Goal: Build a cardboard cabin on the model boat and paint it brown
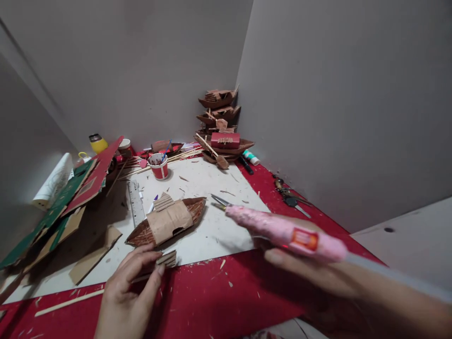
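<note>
My left hand (129, 282) pinches a small piece of corrugated cardboard (168, 258) between thumb and fingertips, just in front of a model boat. A thin wooden stick (70, 302) runs behind that hand; whether the fingers touch it I cannot tell. The brown boat (169, 221) lies on the white sheet, with a paper cover over its middle and a ribbed cardboard strip (163, 201) at its far side. My right hand (300, 270) is wrapped round a pink hot glue gun (278, 230), its nozzle pointing left toward the boat. A metal blade-like tip (219, 199) shows beside the nozzle.
Stacked model boats (222, 127) stand in the back corner. A red and white paper cup (158, 167) holds a brush. A ruler (135, 202) lies left of the boat. Cardboard sheets (70, 202) lean at the left. Keys (291, 200) lie by the right wall.
</note>
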Tool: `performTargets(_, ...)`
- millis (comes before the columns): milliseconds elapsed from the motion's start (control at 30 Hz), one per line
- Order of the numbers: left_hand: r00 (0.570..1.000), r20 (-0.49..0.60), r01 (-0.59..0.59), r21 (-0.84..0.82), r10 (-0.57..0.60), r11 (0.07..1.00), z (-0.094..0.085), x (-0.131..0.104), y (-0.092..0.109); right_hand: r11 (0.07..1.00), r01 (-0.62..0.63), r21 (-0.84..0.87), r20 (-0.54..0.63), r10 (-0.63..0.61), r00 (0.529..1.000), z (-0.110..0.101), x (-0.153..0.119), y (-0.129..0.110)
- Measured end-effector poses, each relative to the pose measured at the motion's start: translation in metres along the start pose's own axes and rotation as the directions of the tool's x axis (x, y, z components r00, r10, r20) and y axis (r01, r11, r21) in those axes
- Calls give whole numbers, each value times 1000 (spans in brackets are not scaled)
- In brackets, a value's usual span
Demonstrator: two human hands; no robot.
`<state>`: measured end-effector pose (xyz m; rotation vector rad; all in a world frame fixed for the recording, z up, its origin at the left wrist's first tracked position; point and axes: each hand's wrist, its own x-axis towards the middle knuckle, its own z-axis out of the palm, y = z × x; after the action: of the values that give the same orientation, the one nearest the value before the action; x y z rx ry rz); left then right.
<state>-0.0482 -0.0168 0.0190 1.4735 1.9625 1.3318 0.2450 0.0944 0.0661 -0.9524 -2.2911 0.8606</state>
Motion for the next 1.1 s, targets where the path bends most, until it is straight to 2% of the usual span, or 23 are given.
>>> performTargets(67, 1000, -13, -3, 8, 3, 1000, 1, 2, 1, 997, 76, 13, 96, -77, 992, 14, 13, -8)
performTargets(167, 1000, -4, 26, -32, -26, 999, 4, 6, 1, 983, 181, -30, 240, -169, 956, 32, 28, -12)
performTargets(300, 996, 66, 69, -118, -62, 991, 11, 10, -2, 964, 240, -117, 313, -194, 930, 50, 37, -7)
performTargets(500, 995, 71, 73, -107, -66, 991, 15, 13, -9, 951, 226, -213, 313, -152, 937, 67, 44, -2)
performTargets(700, 997, 76, 28, -67, -23, 997, 14, 15, -13, 940, 296, -173, 246, -250, 937, 77, 48, 4)
performTargets(900, 997, 75, 13, -76, -7, 997, 14, 15, -13, 931, 337, -140, 220, -303, 927, 79, 47, 9)
performTargets(1100, 997, 82, -1, -62, 6, 998, 14, 15, -13, 929, 332, -164, 216, -294, 931, 79, 46, 8)
